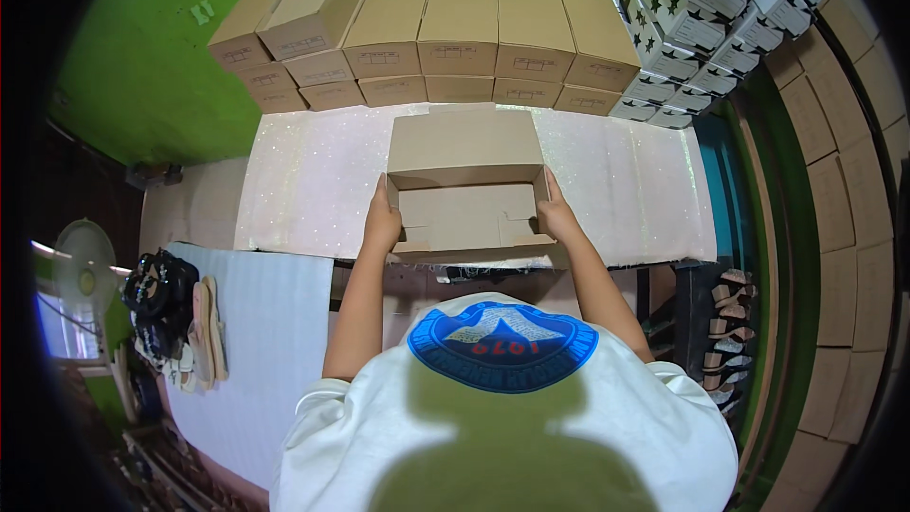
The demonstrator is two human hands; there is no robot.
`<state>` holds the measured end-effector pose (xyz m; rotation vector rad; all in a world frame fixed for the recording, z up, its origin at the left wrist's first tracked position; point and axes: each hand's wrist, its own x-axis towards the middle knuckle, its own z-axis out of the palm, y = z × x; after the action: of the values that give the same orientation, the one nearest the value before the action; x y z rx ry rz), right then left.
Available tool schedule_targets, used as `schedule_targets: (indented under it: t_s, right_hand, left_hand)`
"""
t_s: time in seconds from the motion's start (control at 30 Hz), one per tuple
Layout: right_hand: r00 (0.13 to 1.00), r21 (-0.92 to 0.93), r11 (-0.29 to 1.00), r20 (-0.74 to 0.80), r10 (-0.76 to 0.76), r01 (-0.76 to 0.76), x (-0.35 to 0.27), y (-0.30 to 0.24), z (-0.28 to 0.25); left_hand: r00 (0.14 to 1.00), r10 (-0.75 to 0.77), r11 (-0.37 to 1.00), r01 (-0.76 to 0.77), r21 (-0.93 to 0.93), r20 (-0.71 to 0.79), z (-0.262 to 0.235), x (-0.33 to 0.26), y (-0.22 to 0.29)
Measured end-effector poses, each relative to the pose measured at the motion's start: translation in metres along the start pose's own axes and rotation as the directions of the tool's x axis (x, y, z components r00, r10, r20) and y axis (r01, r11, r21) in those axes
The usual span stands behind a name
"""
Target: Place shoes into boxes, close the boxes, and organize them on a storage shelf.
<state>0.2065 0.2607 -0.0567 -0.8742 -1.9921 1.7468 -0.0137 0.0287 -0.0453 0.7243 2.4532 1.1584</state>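
Observation:
An open brown cardboard box (pixel 464 144) lies on the pale glittery cloth of the table, close to the front edge. Its lid flap stands up on the far side, and its inside holds nothing that I can see. My left hand (pixel 381 224) grips the left wall, thumb up along the edge. On the opposite wall my right hand (pixel 557 216) is closed, with some fingers bent over into the box. Both forearms reach forward from my white shirt.
Closed brown boxes (pixel 459 11) stand stacked along the green wall behind the table (pixel 616 190). White boxes with black stars (pixel 678 14) rise at the far right. Shoes (pixel 210 332) and a black shiny heap lie on a lower left table (pixel 270 370). More shoes (pixel 728 332) fill a right-hand rack.

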Motion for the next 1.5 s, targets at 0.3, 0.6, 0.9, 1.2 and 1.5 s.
schedule_targets:
  t_s: [0.3,0.6,0.9,1.2,1.5]
  right_hand:
    - [0.979,0.167,0.964,0.018,0.205,-0.205,-0.006,-0.011,0.003]
    - [0.976,-0.224,0.974,-0.218,-0.023,-0.028,0.007,0.023,0.000]
    - [0.959,-0.862,0.420,0.250,-0.132,0.283,-0.058,-0.071,-0.007]
    - [0.878,-0.759,0.447,0.365,-0.310,0.473,-0.070,-0.030,-0.002]
    - [0.914,-0.725,0.568,0.229,-0.335,0.390,-0.082,-0.037,0.016]
  left_hand:
    - [0.940,-0.078,0.735,0.279,-0.618,0.332,-0.012,-0.002,0.016]
    - [0.970,0.013,0.923,0.081,-0.376,0.241,-0.003,0.018,-0.013]
    - [0.918,0.343,0.740,-0.395,0.544,0.201,-0.050,-0.051,0.053]
    - [0.821,0.482,0.685,-0.572,0.452,0.308,-0.039,-0.060,0.011]
    - [0.851,0.465,0.798,-0.522,0.300,0.246,-0.031,-0.067,0.009]
